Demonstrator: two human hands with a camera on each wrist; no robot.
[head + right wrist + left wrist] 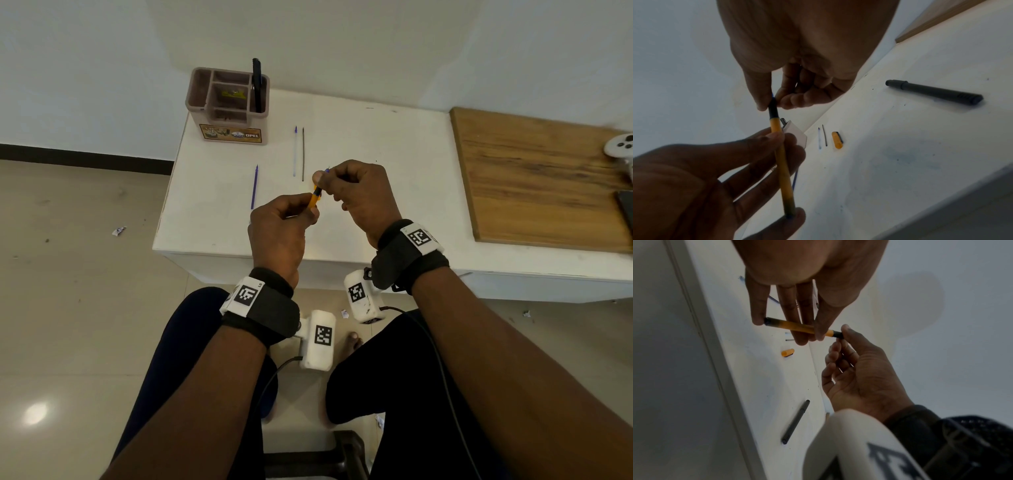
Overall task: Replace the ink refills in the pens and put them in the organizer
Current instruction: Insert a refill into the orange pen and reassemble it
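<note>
Orange pen [314, 199]: held in the air above the white table [376, 144], barrel gripped in the curled fingers of the left hand [279, 229], black tip section pinched between thumb and forefinger of the right hand [359, 197]. Beyond the fingertips, lying on the table: blue refill [254, 187], clear refill [295, 151] and dark refill [303, 154] side by side. Farther beyond: brown organizer [228, 106], upright, one black pen [257, 85] standing in its right compartment.
</note>
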